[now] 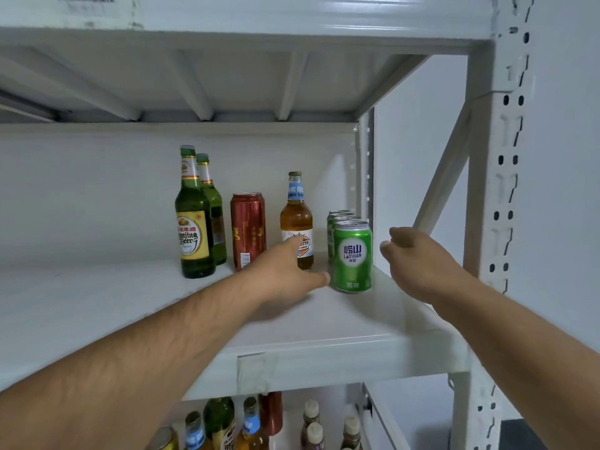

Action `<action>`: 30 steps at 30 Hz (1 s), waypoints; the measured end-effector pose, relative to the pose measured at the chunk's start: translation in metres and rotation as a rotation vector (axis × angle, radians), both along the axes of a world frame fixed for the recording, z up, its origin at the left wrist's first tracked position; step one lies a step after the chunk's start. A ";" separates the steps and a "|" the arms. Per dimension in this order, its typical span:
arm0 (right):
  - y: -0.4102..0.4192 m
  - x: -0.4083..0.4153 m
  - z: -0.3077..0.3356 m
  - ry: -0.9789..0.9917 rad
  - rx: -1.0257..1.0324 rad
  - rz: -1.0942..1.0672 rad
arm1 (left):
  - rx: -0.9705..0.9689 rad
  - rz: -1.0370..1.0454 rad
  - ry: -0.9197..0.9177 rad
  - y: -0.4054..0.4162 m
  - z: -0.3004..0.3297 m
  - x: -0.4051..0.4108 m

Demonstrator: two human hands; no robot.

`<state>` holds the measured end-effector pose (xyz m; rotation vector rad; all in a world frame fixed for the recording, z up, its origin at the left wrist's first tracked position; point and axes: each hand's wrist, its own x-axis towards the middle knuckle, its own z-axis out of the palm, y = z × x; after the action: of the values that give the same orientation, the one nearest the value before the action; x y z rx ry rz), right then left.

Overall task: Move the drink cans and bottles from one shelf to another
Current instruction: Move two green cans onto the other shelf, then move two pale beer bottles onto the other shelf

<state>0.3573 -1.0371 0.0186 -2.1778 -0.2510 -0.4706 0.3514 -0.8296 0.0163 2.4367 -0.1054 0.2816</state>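
A green Laoshan can [352, 256] stands at the front of a row of green cans [337, 217] on the white upper shelf [324, 319]. My left hand [285, 271] reaches in with spread fingers; its thumb tip touches the can's lower left side and a finger lies in front of the amber bottle [296, 222]. My right hand [418, 261] hovers just right of the can, fingers loosely curled, holding nothing. A red can [248, 230] and two green bottles [194, 219] stand further left.
The lower shelf holds several more bottles and cans [253, 423]. A perforated white upright [506, 190] and a diagonal brace [444, 170] bound the right side. The shelf above [227, 37] hangs low overhead.
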 end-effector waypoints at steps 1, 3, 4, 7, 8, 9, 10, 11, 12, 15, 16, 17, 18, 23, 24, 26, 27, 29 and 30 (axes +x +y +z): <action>0.002 -0.011 -0.001 -0.045 -0.062 -0.004 | 0.040 0.010 -0.009 0.008 0.000 -0.007; 0.013 -0.034 0.000 -0.131 -0.169 0.023 | 0.092 0.047 -0.021 0.023 -0.001 -0.020; 0.022 -0.045 0.001 -0.159 -0.213 0.055 | 0.112 0.077 -0.018 0.032 -0.001 -0.028; 0.061 -0.073 0.004 -0.214 -0.375 0.191 | 0.126 0.147 -0.031 0.063 -0.003 -0.052; 0.077 -0.077 0.004 -0.242 -0.436 0.236 | 0.126 0.164 -0.041 0.076 -0.003 -0.063; 0.095 -0.081 0.004 -0.270 -0.494 0.277 | 0.144 0.192 -0.048 0.091 -0.003 -0.075; 0.115 -0.085 0.006 -0.281 -0.539 0.316 | 0.178 0.226 -0.057 0.107 -0.002 -0.088; 0.136 -0.089 0.007 -0.278 -0.566 0.356 | 0.221 0.262 -0.062 0.125 -0.001 -0.101; 0.158 -0.092 0.009 -0.267 -0.583 0.398 | 0.259 0.300 -0.063 0.144 0.000 -0.115; 0.231 -0.110 0.014 -0.248 -0.636 0.507 | 0.323 0.422 -0.043 0.207 0.003 -0.162; 0.255 -0.119 0.015 -0.252 -0.658 0.533 | 0.331 0.465 -0.035 0.229 0.003 -0.179; 0.280 -0.127 0.017 -0.257 -0.683 0.554 | 0.329 0.506 -0.031 0.251 0.003 -0.195; 0.305 -0.138 0.017 -0.263 -0.705 0.573 | 0.323 0.545 -0.028 0.272 0.003 -0.212; 0.418 -0.192 0.015 -0.279 -0.786 0.668 | 0.275 0.700 -0.007 0.362 -0.001 -0.288; 0.438 -0.204 0.014 -0.283 -0.803 0.686 | 0.261 0.728 -0.009 0.377 -0.002 -0.303; 0.475 -0.227 0.013 -0.293 -0.835 0.714 | 0.238 0.782 -0.001 0.406 -0.006 -0.329; 0.492 -0.237 0.013 -0.299 -0.848 0.726 | 0.228 0.807 0.006 0.419 -0.009 -0.341; 0.523 -0.257 0.012 -0.319 -0.866 0.747 | 0.215 0.852 0.011 0.443 -0.015 -0.365; 0.537 -0.265 0.012 -0.328 -0.870 0.756 | 0.207 0.874 0.013 0.454 -0.017 -0.377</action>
<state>0.0926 -0.5002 0.0311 -2.5402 -1.6387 -0.2888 -0.0252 -0.3752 -0.0012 2.5466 0.9967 0.6543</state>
